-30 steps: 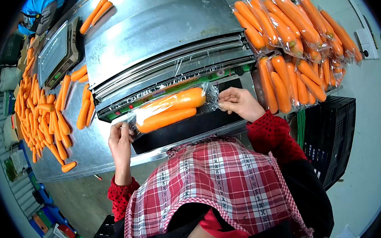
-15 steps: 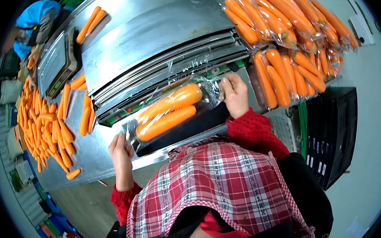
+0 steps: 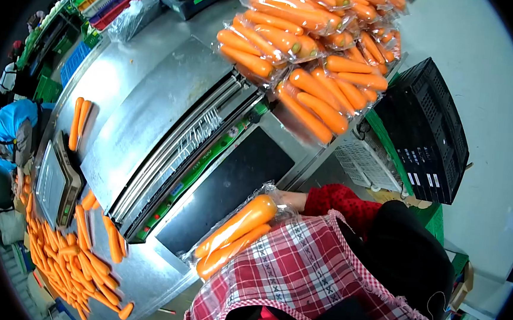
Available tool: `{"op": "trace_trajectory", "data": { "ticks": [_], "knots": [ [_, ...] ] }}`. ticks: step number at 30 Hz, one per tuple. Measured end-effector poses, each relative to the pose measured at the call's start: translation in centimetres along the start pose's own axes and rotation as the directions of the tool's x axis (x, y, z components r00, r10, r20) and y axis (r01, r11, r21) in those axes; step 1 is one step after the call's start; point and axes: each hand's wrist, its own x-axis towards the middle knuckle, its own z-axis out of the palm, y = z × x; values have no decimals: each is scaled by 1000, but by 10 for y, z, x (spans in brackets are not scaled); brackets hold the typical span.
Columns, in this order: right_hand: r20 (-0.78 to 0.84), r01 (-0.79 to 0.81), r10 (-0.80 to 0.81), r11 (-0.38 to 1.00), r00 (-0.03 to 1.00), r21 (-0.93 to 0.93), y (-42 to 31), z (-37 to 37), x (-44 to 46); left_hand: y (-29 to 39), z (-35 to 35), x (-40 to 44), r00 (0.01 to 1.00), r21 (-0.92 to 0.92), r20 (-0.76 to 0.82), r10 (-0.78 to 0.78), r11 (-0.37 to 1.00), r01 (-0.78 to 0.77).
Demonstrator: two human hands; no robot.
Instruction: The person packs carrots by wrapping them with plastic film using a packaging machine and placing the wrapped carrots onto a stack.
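Note:
A pack of carrots [image 3: 237, 230] in clear plastic film is held close against the checked apron, tilted with its right end up. My right hand [image 3: 292, 200] is closed on the film at that end, its fingertips partly covered by the crinkled plastic. My left hand does not show; the pack and apron may hide it. Just beyond the pack lies the wrapping machine [image 3: 179, 163], with a dark flat plate [image 3: 231, 188], a green control strip and metal rollers.
Film-wrapped carrot packs [image 3: 317, 63] are piled at the back right. Loose carrots [image 3: 70, 266] lie heaped at left, near a scale [image 3: 58, 185]. Black crates [image 3: 428, 133] stand at right. A co-worker in blue [image 3: 14, 125] is at far left.
The pack has come off the dark plate and nearer my body, its film drawn closer around the carrots. My left hand has gone out of sight. The camera view has turned.

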Motion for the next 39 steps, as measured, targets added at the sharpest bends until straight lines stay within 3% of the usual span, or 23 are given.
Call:
{"op": "trace_trajectory", "data": {
  "ticks": [2,3,4,5,7,8,9,11,13,15,17,18,20,22,23,24,26,27,29,32,34,38,39],
  "knots": [
    [114,32,-12,984,993,-175,-22,22,5,10,9,19,978,-384,177,110,923,-34],
    [201,-56,78,992,977,-113,-29,26,7,25,12,34,946,-190,313,89,981,-30],
    [150,46,-17,981,988,-187,-44,35,0,47,17,51,885,126,465,20,988,-88],
    [108,150,-125,954,986,-261,-58,41,-6,50,31,55,841,236,534,89,939,-250],
    [-187,330,-318,943,930,40,-72,30,-23,51,62,47,956,299,285,-68,954,-22],
    [-106,480,-534,817,839,-320,-76,32,-35,49,63,49,976,299,189,-107,953,46],
    [46,557,-683,554,729,-618,-72,35,-46,48,68,55,986,320,92,-140,942,104],
    [-304,418,-596,769,743,-485,-52,38,-54,42,82,86,960,476,217,-179,878,57],
    [-494,334,-589,792,640,-511,-48,30,-42,42,113,117,912,535,338,-234,845,18],
    [-521,258,-642,735,563,-627,-73,-3,-58,29,126,134,951,532,141,-274,831,160],
    [-539,397,-741,671,400,-627,-99,-44,-93,32,112,144,978,603,139,-154,797,40],
    [-651,434,-730,665,207,-608,-105,-71,-109,34,95,147,982,596,122,-144,802,43],
    [-783,644,-587,684,207,-343,-121,-106,-133,48,71,153,990,665,82,-112,746,29],
    [-750,635,-642,648,157,-421,-135,-144,-132,64,47,157,997,788,67,49,610,-83],
    [-757,649,-620,666,206,-368,-138,-143,-123,79,45,161,985,787,76,154,597,-154],
    [-852,613,-511,711,113,-345,-131,-178,-128,108,45,167,986,890,46,159,442,-113],
    [-853,758,-491,621,177,-200,-120,-190,-131,147,30,192,936,908,-30,352,401,-122],
    [-889,666,-457,661,-8,-346,-119,-219,-128,174,0,203,863,935,-12,505,313,-170],
    [-797,614,-594,592,-107,-523,-111,-227,-134,227,-60,249,740,999,43,671,-7,-52],
    [-911,637,-394,673,-120,-375,-110,-204,-127,300,-155,300,714,865,-122,690,-279,417],
    [-928,658,-368,686,-56,-311,-112,-203,-128,329,-218,328,688,719,-163,707,-392,574],
    [-935,554,-327,758,-135,-345,-107,-220,-138,356,-305,382,650,525,-165,742,-493,694],
    [-924,388,-324,840,-203,-380,-110,-226,-149,362,-312,393,660,545,-234,713,-466,697]
  ]
}}
